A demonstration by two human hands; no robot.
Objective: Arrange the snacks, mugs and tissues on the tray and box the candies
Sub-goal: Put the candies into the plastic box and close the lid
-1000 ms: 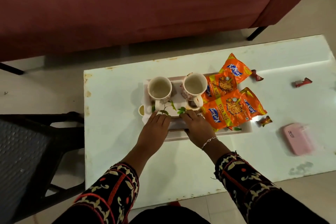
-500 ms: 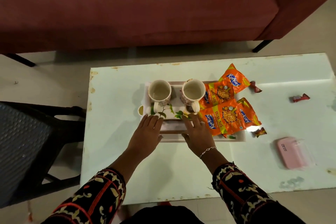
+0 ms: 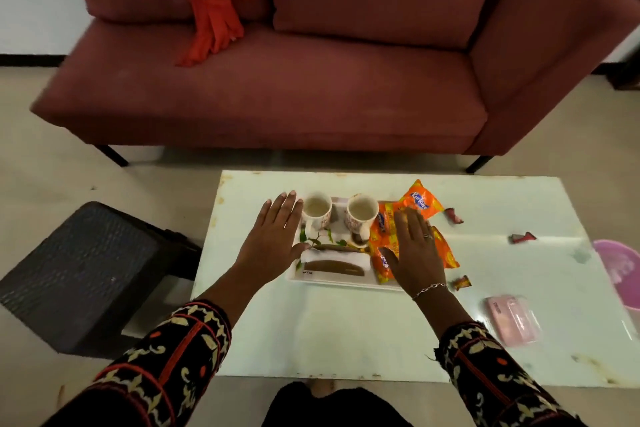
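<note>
A white leaf-printed tray (image 3: 334, 281) lies on the white table (image 3: 346, 333). On it stand two mugs (image 3: 316, 212) (image 3: 361, 217), side by side at the back. Folded white tissues (image 3: 334, 262) lie at its front. Orange snack packets (image 3: 420, 204) cover its right part. My left hand (image 3: 275, 239) hovers flat and open over the tray's left edge beside the left mug. Over the packets spreads my right hand (image 3: 414, 248), holding nothing. Wrapped candies (image 3: 453, 216) (image 3: 522, 237) (image 3: 462, 282) lie loose on the table to the right. A pink candy box (image 3: 512, 320) sits near the front right.
A maroon sofa (image 3: 311, 80) with an orange cloth (image 3: 213, 7) stands behind the table. A dark wicker stool (image 3: 79, 274) is at the left. A pink tub (image 3: 620, 270) sits past the table's right edge.
Both hands have lifted off the tissues at the tray's front and spread apart, left toward the tray's left edge, right over the snack packets. The camera has tilted up, showing the sofa.
</note>
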